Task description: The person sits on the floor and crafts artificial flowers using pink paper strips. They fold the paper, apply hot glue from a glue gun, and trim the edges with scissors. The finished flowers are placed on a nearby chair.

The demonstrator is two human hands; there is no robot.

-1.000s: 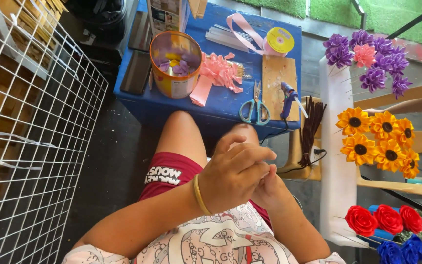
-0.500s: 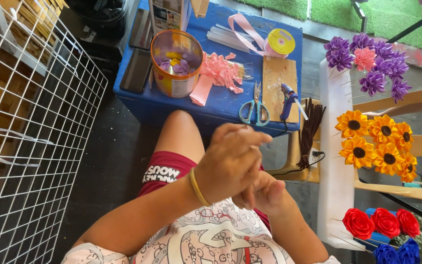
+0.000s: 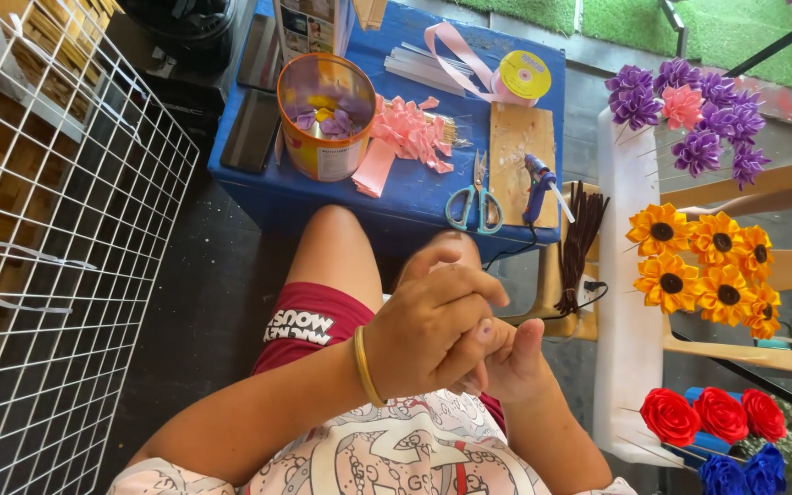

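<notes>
My left hand (image 3: 423,335), with a gold bangle on the wrist, lies curled over my right hand (image 3: 517,359) above my lap. The two hands press together; only the right thumb and palm edge show. Whatever may be between them is hidden. In front of my knee stands a low blue table (image 3: 414,197) carrying looped pink ribbon pieces (image 3: 410,137), blue-handled scissors (image 3: 474,197) and a blue glue gun (image 3: 538,183) beside a wooden board (image 3: 520,147).
An orange can (image 3: 325,119) with purple scraps and a pink ribbon roll (image 3: 524,75) sit on the table. A white wire grid (image 3: 66,257) leans at left. At right, a white foam block (image 3: 630,321) holds purple (image 3: 698,119), orange (image 3: 708,266) and red flowers (image 3: 708,412); brown stems (image 3: 584,238) lie beside it.
My joined hands have stayed over my lap, shifting only slightly. The left fingers have re-curled over the right hand. Nothing on the table has moved.
</notes>
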